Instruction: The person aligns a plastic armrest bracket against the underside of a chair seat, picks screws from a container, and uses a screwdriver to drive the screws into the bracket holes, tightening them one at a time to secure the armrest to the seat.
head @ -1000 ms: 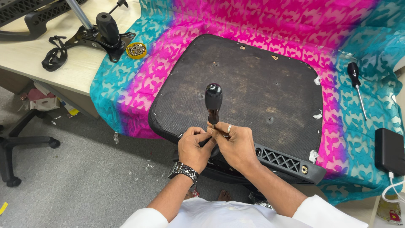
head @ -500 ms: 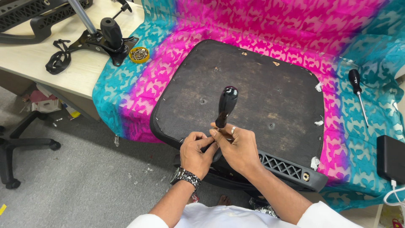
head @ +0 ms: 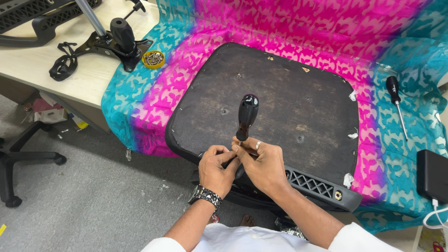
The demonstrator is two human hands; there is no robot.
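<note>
Screwdriver standing near-upright at the near edge of the seat base, glossy black handle up, shaft down and mostly hidden between the two hands. Long axis close to vertical, tipped slightly to the right at the top; tip pointing down toward the seat's near rim, contact point hidden. Left hand, with a metal watch at the wrist, curled with fingertips pinched in toward the shaft just below the handle. Right hand, ring on one finger, closed around the lower shaft, thumb and forefinger meeting the left's fingertips. Cannot tell which hand carries the real grip.

Likely light, rigid, hard plastic over steel; polished handle probably slippery, so best taken around the swollen middle of the handle for turning, with a pinch low on the shaft for steadying. Seat base looks stiff, board-like, dark and scuffed, upside down on a pink and teal cloth, black plastic frame along its near right edge.

Second screwdriver lying on the cloth at right, handle far, tip near. Yellow dish of screws at far left beside a black chair mechanism. Black power brick at right edge.
</note>
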